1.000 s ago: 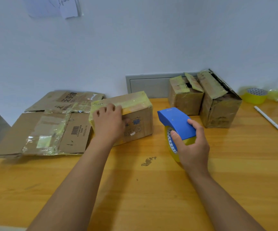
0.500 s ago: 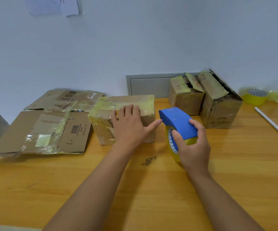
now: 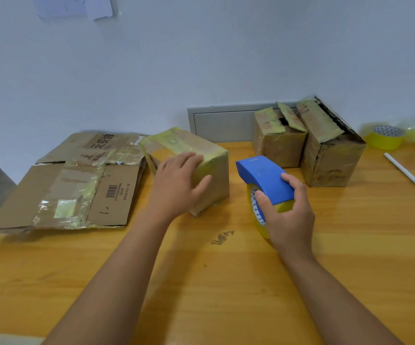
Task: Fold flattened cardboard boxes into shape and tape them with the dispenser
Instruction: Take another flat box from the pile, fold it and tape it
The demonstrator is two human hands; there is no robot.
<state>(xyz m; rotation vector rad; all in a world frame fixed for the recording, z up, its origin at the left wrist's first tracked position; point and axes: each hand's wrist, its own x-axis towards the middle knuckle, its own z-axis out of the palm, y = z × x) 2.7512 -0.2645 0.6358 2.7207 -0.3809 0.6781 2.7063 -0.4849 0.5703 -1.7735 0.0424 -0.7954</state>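
The left hand, fingers spread flat, had swung the box corner-on. The right hand gripped the dispenser, so another seam probably came next.

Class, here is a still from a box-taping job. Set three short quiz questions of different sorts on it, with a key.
1. True or false: the right hand grips the blue tape dispenser.
2. The left hand rests on: A) the flat cardboard B) the taped box C) the white pen.
3. Fill in: two more boxes stand near the ____, behind the dispenser.

Key: 1 true; 2 B; 3 wall.
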